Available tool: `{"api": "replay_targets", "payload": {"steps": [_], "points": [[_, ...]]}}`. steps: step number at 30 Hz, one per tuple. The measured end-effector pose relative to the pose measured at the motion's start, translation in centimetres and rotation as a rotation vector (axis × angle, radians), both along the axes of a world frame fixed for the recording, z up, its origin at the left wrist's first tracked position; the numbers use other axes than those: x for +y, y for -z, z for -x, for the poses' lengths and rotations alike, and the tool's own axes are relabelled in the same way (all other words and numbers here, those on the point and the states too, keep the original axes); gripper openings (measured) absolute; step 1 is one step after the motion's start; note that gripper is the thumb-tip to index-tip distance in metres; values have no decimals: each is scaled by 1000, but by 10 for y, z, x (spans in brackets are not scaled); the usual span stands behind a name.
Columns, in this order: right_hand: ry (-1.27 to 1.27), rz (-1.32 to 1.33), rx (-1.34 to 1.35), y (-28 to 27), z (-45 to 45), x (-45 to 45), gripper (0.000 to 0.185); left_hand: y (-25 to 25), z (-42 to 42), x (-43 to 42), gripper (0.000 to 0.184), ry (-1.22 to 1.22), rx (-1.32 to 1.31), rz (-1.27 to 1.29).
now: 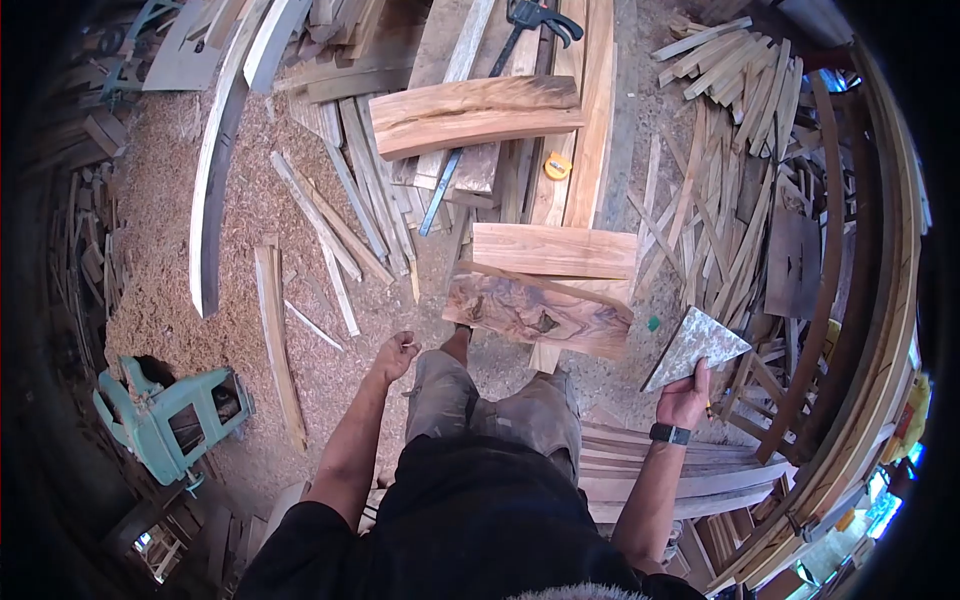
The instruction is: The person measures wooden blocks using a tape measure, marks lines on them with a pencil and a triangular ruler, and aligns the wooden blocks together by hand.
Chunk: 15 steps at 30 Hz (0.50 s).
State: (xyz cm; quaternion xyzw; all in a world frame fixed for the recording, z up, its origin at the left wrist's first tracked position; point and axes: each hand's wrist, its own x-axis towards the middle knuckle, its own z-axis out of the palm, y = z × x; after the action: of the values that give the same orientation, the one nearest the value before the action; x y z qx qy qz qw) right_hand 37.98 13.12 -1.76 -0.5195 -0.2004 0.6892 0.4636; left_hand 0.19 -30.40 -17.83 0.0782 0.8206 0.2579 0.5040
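Note:
My right hand [684, 400], with a watch on its wrist, grips the lower edge of a flat triangular piece [697, 348] with a mottled whitish-grey face. The thumb lies over that face; most of the fingers are behind it. To the left of my knees, my left hand [397, 357] is closed, with a tiny pale bit at the fingertips too small to name. In front of my legs lies a dark-figured wooden board [540, 312], and just beyond it a smoother reddish board [555, 250]. Neither hand touches these boards.
A curved wooden block [475, 115], a yellow tape measure [558, 166] and a bar clamp [540, 22] rest on long planks ahead. A green machine frame [175, 420] stands at left among sawdust [160, 260]. Stacked offcuts [720, 75] lie at right.

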Motion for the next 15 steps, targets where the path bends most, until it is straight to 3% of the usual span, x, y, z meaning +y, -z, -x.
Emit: {"api": "replay_targets", "payload": {"steps": [15], "points": [[-43, 28, 44, 4, -1, 1, 29, 2, -3, 28, 51, 22, 45, -70]]}}
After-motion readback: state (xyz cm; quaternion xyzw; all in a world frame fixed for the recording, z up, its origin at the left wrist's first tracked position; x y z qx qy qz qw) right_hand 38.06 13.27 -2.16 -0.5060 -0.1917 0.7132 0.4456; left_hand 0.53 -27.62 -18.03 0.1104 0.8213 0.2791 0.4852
